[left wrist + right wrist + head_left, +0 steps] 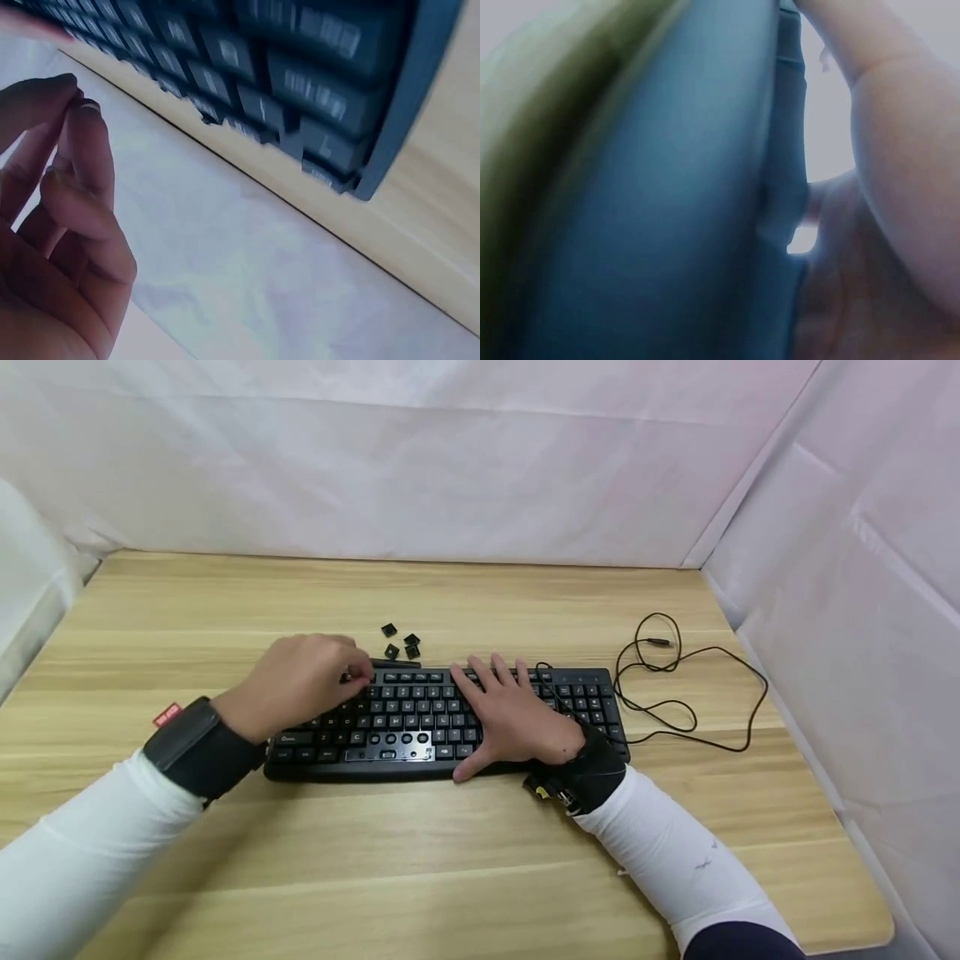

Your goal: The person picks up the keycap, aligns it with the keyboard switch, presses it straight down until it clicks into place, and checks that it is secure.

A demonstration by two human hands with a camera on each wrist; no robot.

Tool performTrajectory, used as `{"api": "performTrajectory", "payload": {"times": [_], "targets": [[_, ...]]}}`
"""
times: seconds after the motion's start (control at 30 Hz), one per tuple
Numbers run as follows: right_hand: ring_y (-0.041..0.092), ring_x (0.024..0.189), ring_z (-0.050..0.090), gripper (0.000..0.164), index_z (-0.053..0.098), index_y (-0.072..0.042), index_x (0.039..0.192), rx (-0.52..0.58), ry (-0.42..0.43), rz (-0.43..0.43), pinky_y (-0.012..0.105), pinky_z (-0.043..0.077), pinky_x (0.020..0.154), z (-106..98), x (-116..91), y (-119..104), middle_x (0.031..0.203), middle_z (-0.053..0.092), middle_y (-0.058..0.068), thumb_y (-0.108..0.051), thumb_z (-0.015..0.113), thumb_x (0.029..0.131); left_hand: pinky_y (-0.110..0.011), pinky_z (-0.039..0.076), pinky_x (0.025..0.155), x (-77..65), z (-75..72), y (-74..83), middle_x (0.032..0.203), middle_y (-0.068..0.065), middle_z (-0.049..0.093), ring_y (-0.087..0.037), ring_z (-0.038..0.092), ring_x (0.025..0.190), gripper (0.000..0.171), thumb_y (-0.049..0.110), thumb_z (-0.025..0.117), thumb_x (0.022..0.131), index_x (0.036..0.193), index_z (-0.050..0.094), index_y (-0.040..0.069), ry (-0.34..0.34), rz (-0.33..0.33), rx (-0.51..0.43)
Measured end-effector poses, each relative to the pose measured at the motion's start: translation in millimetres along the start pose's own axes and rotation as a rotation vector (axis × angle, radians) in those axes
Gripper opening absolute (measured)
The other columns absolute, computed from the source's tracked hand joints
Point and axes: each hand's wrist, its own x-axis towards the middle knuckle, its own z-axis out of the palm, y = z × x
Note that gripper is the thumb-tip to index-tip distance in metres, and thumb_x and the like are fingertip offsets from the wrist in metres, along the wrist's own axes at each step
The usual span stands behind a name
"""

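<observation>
A black keyboard (408,768) lies flat on the wooden table, its keys also showing in the left wrist view. Over its upper left part is my left hand (303,681), thumb and index fingertips pinched together. Between those tips in the left wrist view is a small dark piece, apparently a keycap (89,102), mostly hidden by the fingers. My right hand (517,718) rests on the keyboard right of its middle, fingers spread and thumb over the front edge. Several loose black keycaps (412,652) lie behind the keyboard.
A thin black strip (395,663) lies along the keyboard's back edge. To the right, a black cable (712,746) loops over the wooden table (420,868). White cloth (420,468) hangs behind the table and along its right side.
</observation>
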Motion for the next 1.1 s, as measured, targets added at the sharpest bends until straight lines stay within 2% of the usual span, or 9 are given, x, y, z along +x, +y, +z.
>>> {"api": "performTrajectory", "payload": {"times": [0.1, 0.2, 0.33, 0.5, 0.7, 0.97, 1.1], "targets": [[0.045, 0.135, 0.003, 0.14, 0.002, -0.012, 0.153, -0.008, 0.002, 0.008, 0.068, 0.005, 0.107, 2.8, -0.9, 0.0, 0.156, 0.007, 0.021, -0.086, 0.059, 0.049, -0.035, 0.055, 0.054, 16.6, 5.1, -7.9, 0.083, -0.002, 0.072, -0.013, 0.06, 0.066, 0.012, 0.006, 0.069, 0.078, 0.085, 0.076, 0.012, -0.023, -0.022, 0.014], [0.045, 0.135, 0.003, 0.14, 0.003, -0.012, 0.153, -0.008, -0.002, 0.006, 0.068, 0.005, 0.107, 4.6, 0.0, -1.1, 0.156, 0.007, 0.021, -0.085, 0.061, 0.049, -0.04, 0.056, 0.06, 30.3, 10.8, -13.6, 0.088, -0.004, 0.072, -0.019, 0.063, 0.073, 0.015, 0.002, 0.068, 0.078, 0.087, 0.076, 0.011, -0.077, -0.024, 0.036], [0.045, 0.136, 0.003, 0.14, 0.003, -0.012, 0.153, -0.002, -0.011, 0.001, 0.068, 0.006, 0.107, 5.1, -0.3, -1.4, 0.156, 0.006, 0.021, -0.086, 0.059, 0.049, -0.042, 0.056, 0.06, 45.8, 17.6, -18.5, 0.088, -0.006, 0.069, -0.022, 0.063, 0.076, 0.018, 0.001, 0.07, 0.076, 0.089, 0.074, 0.012, -0.146, 0.022, 0.078], [0.044, 0.136, 0.003, 0.14, 0.003, -0.013, 0.153, -0.007, -0.002, 0.007, 0.068, 0.006, 0.107, 1.7, -0.4, -0.1, 0.156, 0.006, 0.02, -0.087, 0.058, 0.049, -0.04, 0.056, 0.059, 60.4, 21.0, -26.2, 0.084, -0.006, 0.064, -0.022, 0.06, 0.073, 0.027, -0.006, 0.072, 0.071, 0.091, 0.073, 0.013, -0.168, 0.125, 0.142], [0.044, 0.136, 0.003, 0.139, 0.003, -0.012, 0.153, -0.016, -0.004, -0.001, 0.069, 0.006, 0.106, 0.7, -1.0, 0.7, 0.156, 0.006, 0.021, -0.086, 0.058, 0.05, -0.039, 0.055, 0.062, 67.5, 23.4, -29.1, 0.086, -0.006, 0.063, -0.021, 0.059, 0.074, 0.03, -0.008, 0.074, 0.07, 0.088, 0.069, 0.016, -0.244, 0.216, 0.143], [0.045, 0.136, 0.003, 0.139, 0.002, -0.012, 0.153, -0.013, -0.008, 0.0, 0.069, 0.006, 0.106, 1.1, -1.9, -1.7, 0.156, 0.006, 0.021, -0.086, 0.059, 0.05, -0.038, 0.054, 0.064, 71.0, 26.5, -30.4, 0.084, -0.006, 0.06, -0.02, 0.057, 0.072, 0.034, -0.011, 0.073, 0.069, 0.091, 0.065, 0.014, -0.288, 0.257, 0.139], [0.044, 0.136, 0.003, 0.139, 0.002, -0.013, 0.153, -0.014, -0.001, 0.001, 0.069, 0.005, 0.106, 0.7, -0.5, -3.5, 0.156, 0.006, 0.021, -0.085, 0.06, 0.05, -0.038, 0.054, 0.062, 69.2, 25.7, -32.3, 0.079, -0.005, 0.06, -0.02, 0.057, 0.068, 0.024, -0.006, 0.072, 0.074, 0.088, 0.065, 0.013, -0.26, 0.252, 0.138]]}}
